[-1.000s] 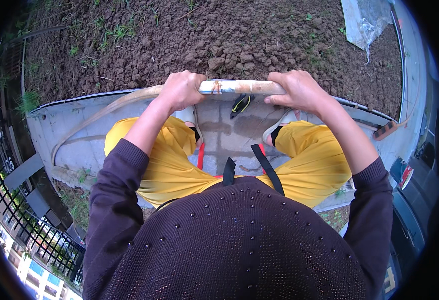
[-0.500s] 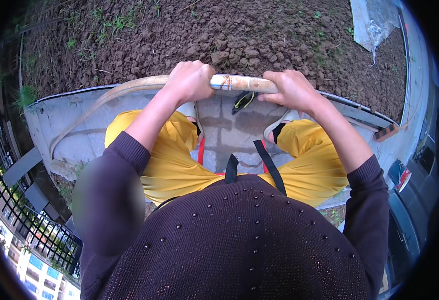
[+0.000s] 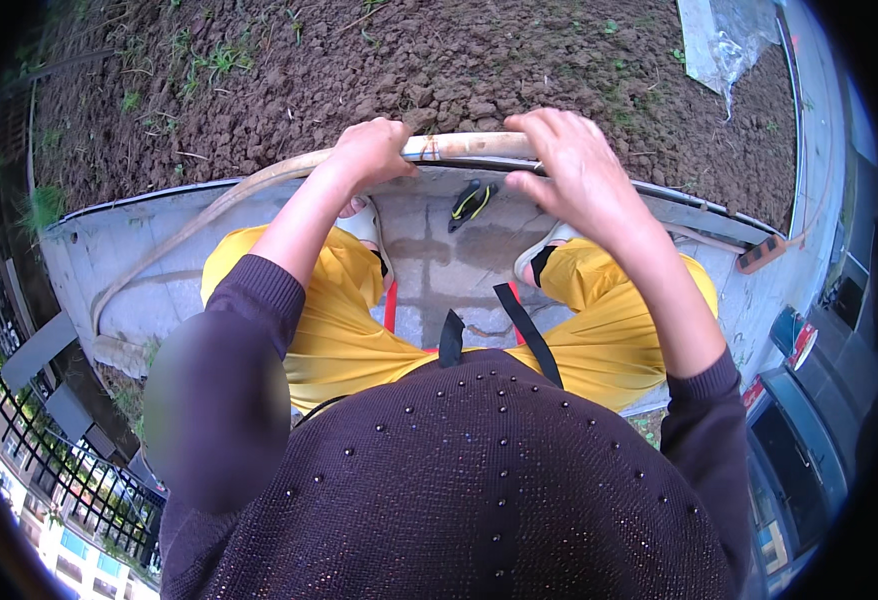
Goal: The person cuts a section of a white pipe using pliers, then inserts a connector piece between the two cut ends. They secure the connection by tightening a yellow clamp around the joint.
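Beside brown soil (image 3: 459,60), pale hose (image 3: 484,146), blue mark (image 3: 415,150)

Black-yellow tool (image 3: 472,205) on grey paving (image 3: 414,262)

Dark knit sweater (image 3: 429,480) studded with small round beads, over loose yellow trousers (image 3: 344,320).
The knit is a deep purplish brown flecked with tiny glints; the beads (image 3: 502,442) run in rows down the middle and slant out to either side. Long sleeves (image 3: 701,430) end in ribbed cuffs (image 3: 274,287), the left upper one blurred. The trousers fall in soft folds, two flat black strap ends (image 3: 529,335) show at the waist, and pale shoes (image 3: 363,226) meet black fabric (image 3: 539,262) at the ankles.
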{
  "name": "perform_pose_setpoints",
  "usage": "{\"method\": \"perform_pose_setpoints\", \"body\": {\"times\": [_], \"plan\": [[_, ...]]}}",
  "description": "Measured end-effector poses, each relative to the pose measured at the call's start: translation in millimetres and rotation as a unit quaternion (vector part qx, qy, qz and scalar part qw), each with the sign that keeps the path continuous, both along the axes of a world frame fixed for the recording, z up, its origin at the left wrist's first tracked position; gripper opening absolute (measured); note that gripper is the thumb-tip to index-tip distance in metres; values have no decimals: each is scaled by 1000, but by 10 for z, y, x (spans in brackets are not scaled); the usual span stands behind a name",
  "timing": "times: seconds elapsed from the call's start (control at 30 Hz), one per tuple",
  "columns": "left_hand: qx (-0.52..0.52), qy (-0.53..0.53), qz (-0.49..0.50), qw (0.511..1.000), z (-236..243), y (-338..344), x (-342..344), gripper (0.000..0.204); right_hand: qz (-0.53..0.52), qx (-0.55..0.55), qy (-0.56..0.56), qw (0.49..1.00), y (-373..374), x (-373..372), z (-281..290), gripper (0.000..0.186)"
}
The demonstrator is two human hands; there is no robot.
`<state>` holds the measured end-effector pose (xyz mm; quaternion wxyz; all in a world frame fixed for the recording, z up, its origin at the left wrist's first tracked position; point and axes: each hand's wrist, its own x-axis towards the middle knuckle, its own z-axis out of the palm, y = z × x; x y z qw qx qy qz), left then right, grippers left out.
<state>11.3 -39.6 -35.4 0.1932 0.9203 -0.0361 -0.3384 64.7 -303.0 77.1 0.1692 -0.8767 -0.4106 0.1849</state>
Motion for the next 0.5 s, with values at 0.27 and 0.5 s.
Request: {"method": "perform_pose_setpoints", "body": {"times": [0.27,0.5], "plan": [[18,0,36,999,-252,-71,154,45,138,175,93,970,513,-700,1873,31],[62,-26,43,997,-397,-93,210,38,160,241,70,955,441,-744,2091,27]]}}
